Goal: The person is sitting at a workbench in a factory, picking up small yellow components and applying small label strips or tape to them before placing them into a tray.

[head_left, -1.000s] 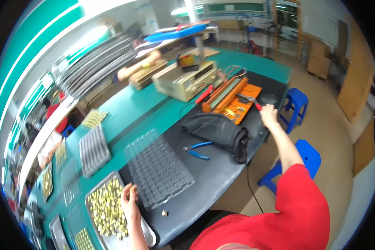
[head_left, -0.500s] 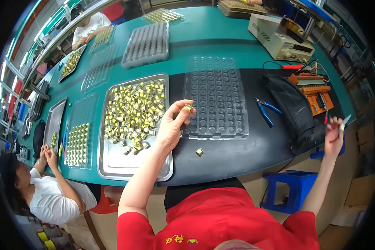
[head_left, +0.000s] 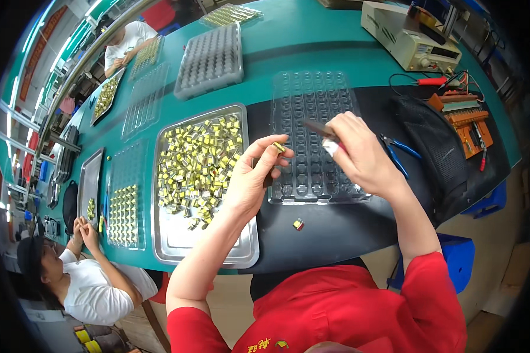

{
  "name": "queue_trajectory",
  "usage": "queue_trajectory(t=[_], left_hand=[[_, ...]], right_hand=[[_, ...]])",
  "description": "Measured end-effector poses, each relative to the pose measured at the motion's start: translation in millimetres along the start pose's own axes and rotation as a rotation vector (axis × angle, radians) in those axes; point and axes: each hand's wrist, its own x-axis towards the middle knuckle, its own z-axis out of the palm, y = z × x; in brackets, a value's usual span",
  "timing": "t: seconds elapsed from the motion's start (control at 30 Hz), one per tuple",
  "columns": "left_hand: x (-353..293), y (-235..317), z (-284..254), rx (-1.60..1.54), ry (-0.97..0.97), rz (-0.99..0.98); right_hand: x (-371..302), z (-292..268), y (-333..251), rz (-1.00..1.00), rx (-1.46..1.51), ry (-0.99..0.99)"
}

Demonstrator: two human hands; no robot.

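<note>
My left hand point(head_left: 256, 170) pinches a small yellow transformer point(head_left: 280, 147) between thumb and fingertips, above the left edge of an empty clear plastic tray point(head_left: 312, 170). Just to its right, my right hand point(head_left: 362, 153) is closed around a knife point(head_left: 319, 129). The dark blade points left toward the transformer without touching it, and white wrapping shows at the grip. Beside my left forearm, a metal tray point(head_left: 252, 235) holds a heap of similar yellow transformers point(head_left: 200, 159). A single loose transformer point(head_left: 298, 224) lies on the black mat point(head_left: 335, 235).
Blue-handled pliers point(head_left: 398, 156), a black mesh pouch point(head_left: 424, 147) and an orange test fixture point(head_left: 468, 132) lie to the right, below a beige bench instrument point(head_left: 409, 38). Stacked plastic trays point(head_left: 211, 62) stand at the back. A co-worker point(head_left: 97, 282) sits at the left.
My right hand has swung in from the far right, bringing the knife beside my left hand. My left hand still holds the transformer. The view has shifted slightly.
</note>
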Motion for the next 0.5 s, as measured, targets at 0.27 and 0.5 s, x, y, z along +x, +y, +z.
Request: queue_trajectory(t=[0.27, 0.5], left_hand=[[3, -22, -25, -0.171, 0.045, -0.083], [7, -28, -21, -0.18, 0.061, -0.178]], right_hand=[[-15, 44, 30, 0.025, 0.001, -0.062], [-15, 43, 16, 0.038, -0.058, -0.114]])
